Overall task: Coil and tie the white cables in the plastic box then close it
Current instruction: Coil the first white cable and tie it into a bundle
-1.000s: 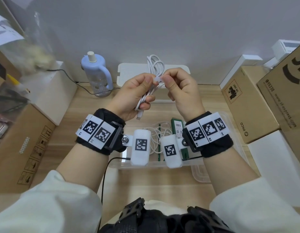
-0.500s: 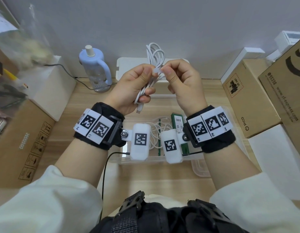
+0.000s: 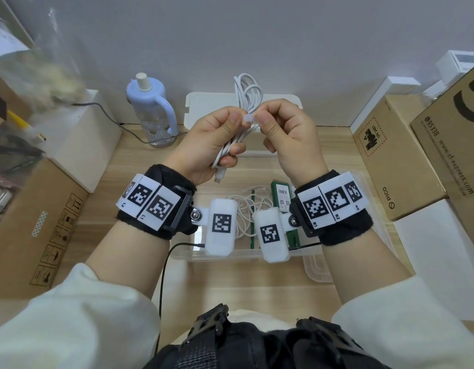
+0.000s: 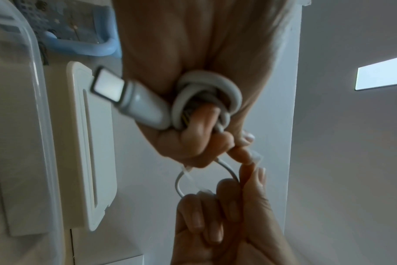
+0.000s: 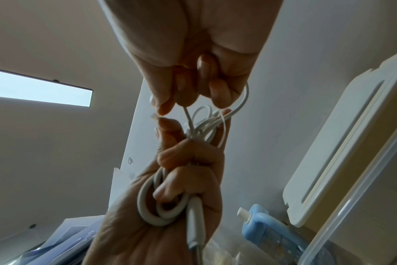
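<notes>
My left hand point(image 3: 217, 139) grips a coiled white cable point(image 3: 247, 91) held up above the clear plastic box point(image 3: 222, 255); its loops stick out above the fist and its plug point(image 3: 220, 176) hangs below. In the left wrist view the coil point(image 4: 206, 95) and plug point(image 4: 134, 105) sit in the fist. My right hand point(image 3: 281, 129) pinches a small translucent tie point(image 3: 248, 120) at the bundle, thumb tip against my left thumb. A second, loose white cable point(image 3: 246, 209) lies inside the box. The box's white lid point(image 3: 217, 105) leans against the wall behind.
Green packets point(image 3: 282, 195) lie in the box beside the loose cable. A blue bottle point(image 3: 150, 107) stands at the back left. Cardboard boxes point(image 3: 395, 155) crowd the right side and another carton point(image 3: 36, 222) the left. A thin black wire point(image 3: 164, 275) runs over the wooden table.
Both hands have kept the same hold on the bundle and tie, shifting only slightly; the right fingers work the tie at the top of the left fist.
</notes>
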A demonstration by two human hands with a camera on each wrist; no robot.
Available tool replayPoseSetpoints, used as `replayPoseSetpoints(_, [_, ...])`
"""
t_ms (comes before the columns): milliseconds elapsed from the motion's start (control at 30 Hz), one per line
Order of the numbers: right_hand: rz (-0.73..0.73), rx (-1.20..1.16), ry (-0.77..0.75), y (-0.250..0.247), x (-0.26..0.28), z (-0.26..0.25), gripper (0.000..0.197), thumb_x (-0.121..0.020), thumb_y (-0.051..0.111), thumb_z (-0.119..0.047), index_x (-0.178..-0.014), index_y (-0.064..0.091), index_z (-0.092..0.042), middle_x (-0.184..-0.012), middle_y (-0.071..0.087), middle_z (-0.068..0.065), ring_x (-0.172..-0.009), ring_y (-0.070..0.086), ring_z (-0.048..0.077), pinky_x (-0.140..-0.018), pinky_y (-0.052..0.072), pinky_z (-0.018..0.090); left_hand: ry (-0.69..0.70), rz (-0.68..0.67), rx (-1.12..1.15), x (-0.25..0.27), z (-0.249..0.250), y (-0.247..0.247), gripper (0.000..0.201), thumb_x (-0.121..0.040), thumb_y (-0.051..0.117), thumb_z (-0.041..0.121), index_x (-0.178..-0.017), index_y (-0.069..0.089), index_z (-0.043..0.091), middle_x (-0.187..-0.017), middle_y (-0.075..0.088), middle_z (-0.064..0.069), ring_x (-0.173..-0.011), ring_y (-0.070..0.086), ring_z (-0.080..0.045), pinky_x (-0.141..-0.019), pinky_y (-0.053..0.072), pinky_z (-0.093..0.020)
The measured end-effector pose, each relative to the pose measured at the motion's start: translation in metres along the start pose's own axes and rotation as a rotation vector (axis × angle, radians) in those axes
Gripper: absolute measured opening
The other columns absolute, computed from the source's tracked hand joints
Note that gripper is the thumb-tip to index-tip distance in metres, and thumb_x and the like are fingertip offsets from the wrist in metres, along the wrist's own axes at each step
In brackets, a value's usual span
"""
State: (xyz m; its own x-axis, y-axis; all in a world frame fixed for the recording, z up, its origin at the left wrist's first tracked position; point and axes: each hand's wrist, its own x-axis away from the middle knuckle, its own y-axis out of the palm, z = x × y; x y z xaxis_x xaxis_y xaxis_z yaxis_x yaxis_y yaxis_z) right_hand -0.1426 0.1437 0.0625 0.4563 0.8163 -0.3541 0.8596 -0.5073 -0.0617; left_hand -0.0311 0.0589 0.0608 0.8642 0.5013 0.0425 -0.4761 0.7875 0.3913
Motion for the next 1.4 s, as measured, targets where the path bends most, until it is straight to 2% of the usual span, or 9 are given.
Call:
replayPoseSetpoints(333, [0.038, -0.024, 0.019, -0.003, 0.002, 0.000, 0.011, -0.086, 0.052, -0.014, -0.078, 0.057, -0.019, -0.060, 0.059, -0.020, -0.054, 0.047, -0.003, -0.051, 0.037, 0.011, 0.027, -0.013, 0.066, -0.002, -0.002, -0.001, 0.023, -0.084, 0.045, 0.030, -0.070, 0.059, 0.019, -0.070, 0.053, 0.004, -0.044, 0.040, -0.004, -0.033, 0.027, -0.011])
replayPoseSetpoints(633, [-0.026, 0.004, 0.011, -0.003, 0.002, -0.001, 0.017, -0.088, 0.050, -0.004, -0.079, 0.053, -0.018, -0.059, 0.059, -0.022, -0.055, 0.052, -0.006, -0.054, 0.039, 0.007, -0.002, -0.009, -0.058, -0.001, -0.002, 0.000, 0.027, -0.099, 0.031, 0.016, -0.080, 0.049, 0.012, -0.060, 0.053, 0.009, -0.044, 0.039, -0.003, -0.034, 0.026, -0.011])
replayPoseSetpoints(733, [-0.076, -0.016, 0.002, 0.001, 0.005, -0.003, 0.009, -0.088, 0.055, -0.020, -0.084, 0.047, -0.020, -0.062, 0.055, -0.014, -0.057, 0.050, -0.002, -0.058, 0.040, 0.009, 0.012, 0.037, -0.189, -0.002, -0.004, 0.003, 0.023, -0.098, 0.039, 0.015, -0.079, 0.052, 0.013, -0.062, 0.047, 0.004, -0.043, 0.039, -0.004, -0.036, 0.026, -0.012])
replayPoseSetpoints(833, [-0.084, 0.089, 0.021, 0.004, 0.007, -0.001, 0.024, -0.079, 0.064, -0.038, -0.086, 0.044, -0.027, -0.065, 0.044, -0.001, -0.059, 0.042, 0.010, -0.059, 0.039, 0.020, 0.046, 0.077, -0.248, -0.003, -0.006, 0.004, 0.026, -0.096, 0.045, 0.015, -0.072, 0.057, 0.018, -0.075, 0.044, -0.009, -0.043, 0.039, -0.005, -0.036, 0.028, -0.013])
replayPoseSetpoints(967, [0.045, 0.346, 0.008, 0.003, 0.006, 0.001, 0.024, -0.083, 0.063, -0.024, -0.077, 0.041, -0.029, -0.067, 0.045, -0.011, -0.052, 0.036, 0.004, -0.055, 0.036, 0.026, 0.073, 0.128, -0.298, -0.004, -0.008, 0.004, 0.020, -0.093, 0.052, 0.015, -0.073, 0.057, 0.016, -0.065, 0.050, -0.001, -0.044, 0.038, -0.007, -0.039, 0.027, -0.014])
replayPoseSetpoints(1067, [0.141, 0.450, -0.030, 0.002, 0.006, 0.001, 0.018, -0.083, 0.064, -0.025, -0.074, 0.049, -0.022, -0.075, 0.054, -0.008, -0.051, 0.040, 0.005, -0.054, 0.034, 0.016, 0.092, 0.196, -0.326, -0.005, -0.011, 0.004, 0.021, -0.092, 0.053, 0.016, -0.072, 0.054, 0.015, -0.054, 0.051, 0.013, -0.044, 0.039, -0.007, -0.039, 0.027, -0.016])
replayPoseSetpoints(1167, [0.178, 0.540, -0.039, 0.002, 0.007, 0.003, 0.019, -0.083, 0.062, -0.022, -0.070, 0.054, -0.011, -0.067, 0.052, -0.004, -0.057, 0.045, 0.007, -0.057, 0.038, 0.022, 0.135, 0.281, -0.349, -0.006, -0.014, 0.000, 0.026, -0.089, 0.060, 0.015, -0.065, 0.050, 0.016, -0.066, 0.052, -0.007, -0.042, 0.039, -0.007, -0.039, 0.028, -0.018])
replayPoseSetpoints(1300, [0.200, 0.316, 0.102, 0.005, 0.009, -0.001, 0.025, -0.087, 0.056, -0.011, -0.066, 0.045, -0.018, -0.057, 0.057, 0.002, -0.045, 0.056, 0.017, -0.046, 0.044, 0.027, 0.205, 0.325, -0.410, -0.008, -0.017, -0.003, 0.028, -0.086, 0.064, 0.014, -0.064, 0.047, 0.016, -0.049, 0.043, 0.005, -0.040, 0.036, -0.008, -0.039, 0.028, -0.019])
replayPoseSetpoints(1400, [0.203, 0.099, 0.126, 0.004, 0.008, -0.012, 0.026, -0.089, 0.053, -0.004, -0.067, 0.043, -0.014, -0.056, 0.058, 0.005, -0.041, 0.057, 0.016, -0.042, 0.042, 0.025, 0.244, 0.345, -0.452, -0.008, -0.020, -0.006, 0.024, -0.088, 0.061, 0.013, -0.072, 0.044, 0.018, -0.058, 0.042, 0.002, -0.040, 0.037, -0.009, -0.039, 0.028, -0.018])
